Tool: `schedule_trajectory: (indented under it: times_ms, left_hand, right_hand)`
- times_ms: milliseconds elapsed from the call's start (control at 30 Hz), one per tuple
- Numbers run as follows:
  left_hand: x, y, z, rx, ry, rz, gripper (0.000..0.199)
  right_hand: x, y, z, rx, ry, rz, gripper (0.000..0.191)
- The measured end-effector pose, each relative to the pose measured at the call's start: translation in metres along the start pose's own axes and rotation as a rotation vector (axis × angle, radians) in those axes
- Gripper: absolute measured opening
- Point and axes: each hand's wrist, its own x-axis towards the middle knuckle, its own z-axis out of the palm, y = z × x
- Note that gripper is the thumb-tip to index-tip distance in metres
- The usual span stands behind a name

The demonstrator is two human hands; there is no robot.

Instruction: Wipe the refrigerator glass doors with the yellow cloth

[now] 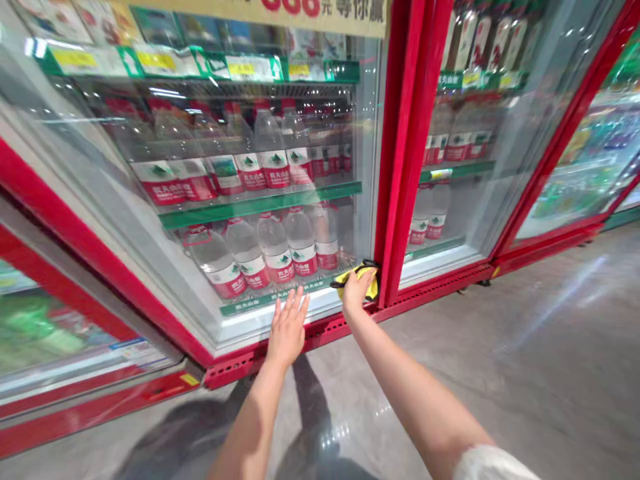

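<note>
1. Yellow cloth point(371, 287) with black edging, bunched under the right hand point(355, 291) at the bottom right corner of the glass door point(345, 227), next to the red upright point(395, 200).
2. Long axis goes roughly sideways across the view, tilting up a bit to the right. One dark end sticks out left toward the water bottles point(280, 260), the other sits by the upright.
3. Looks soft and crumpled, bright yellow in the middle, black trim showing along the top and left.
4. Right hand's got a grip on it. Left hand point(288, 327) is flat with fingers spread, holding nothing, low by the door's bottom edge. Can't tell if it's touching.
5. Right hand covers part of the cloth, most of those fingertips are hidden, and the pale sleeve point(493, 463) gets cut off at the bottom.
</note>
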Motion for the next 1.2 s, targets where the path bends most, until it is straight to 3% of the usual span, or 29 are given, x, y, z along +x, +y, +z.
schedule_trajectory:
  times_ms: [100, 167, 233, 333, 433, 533, 633, 733, 800, 867, 967, 1067, 1133, 1200]
  left_hand:
    - [0.004, 0.002, -0.001, -0.011, 0.02, 0.002, 0.08]
    - [0.005, 0.003, -0.002, -0.019, 0.035, 0.0, 0.08]
    - [0.006, 0.004, -0.001, -0.024, 0.049, -0.002, 0.08]
    - [0.004, 0.005, 0.0, -0.031, 0.062, -0.004, 0.08]
    - [0.003, 0.005, -0.001, -0.027, 0.066, -0.025, 0.082]
    - [0.004, 0.003, -0.003, -0.013, 0.072, -0.055, 0.084]
    - [0.005, 0.001, -0.005, 0.001, 0.084, -0.077, 0.086]
    - [0.003, 0.001, -0.004, 0.016, 0.087, -0.105, 0.088]
    - [0.0, 0.001, -0.003, 0.026, 0.083, -0.118, 0.088]
    - [-0.004, 0.0, -0.002, 0.028, 0.078, -0.127, 0.087]
    - [-0.009, -0.004, -0.002, 0.02, 0.068, -0.138, 0.085]
    - [-0.011, -0.007, -0.003, 0.011, 0.069, -0.155, 0.085]
    - [-0.011, -0.007, -0.003, 0.007, 0.079, -0.17, 0.084]
    - [-0.011, -0.006, -0.001, 0.005, 0.088, -0.176, 0.085]
  right_hand:
    - [0.004, -0.019, 0.003, -0.015, 0.007, -0.155, 0.074]
    - [0.0, -0.016, -0.002, -0.103, -0.021, -0.319, 0.069]
    - [-0.008, 0.003, -0.014, -0.259, -0.105, -0.517, 0.064]
    - [-0.018, 0.042, -0.039, -0.548, -0.329, -0.731, 0.062]
    - [-0.01, 0.058, -0.055, -0.731, -0.323, -0.712, 0.068]
    - [0.005, 0.036, -0.047, -0.669, -0.132, -0.659, 0.076]
    - [0.003, 0.008, -0.028, -0.53, -0.051, -0.755, 0.077]
    - [-0.016, 0.014, -0.024, -0.569, -0.218, -0.923, 0.07]
    - [-0.026, 0.037, -0.035, -0.671, -0.412, -1.016, 0.068]
    - [-0.026, 0.062, -0.05, -0.765, -0.532, -0.994, 0.071]
    - [-0.015, 0.08, -0.059, -0.804, -0.488, -0.817, 0.076]
    - [-0.016, 0.071, -0.041, -0.719, -0.315, -0.708, 0.082]
    - [-0.027, 0.063, -0.025, -0.683, -0.254, -0.706, 0.084]
    - [-0.039, 0.066, -0.02, -0.71, -0.33, -0.806, 0.083]
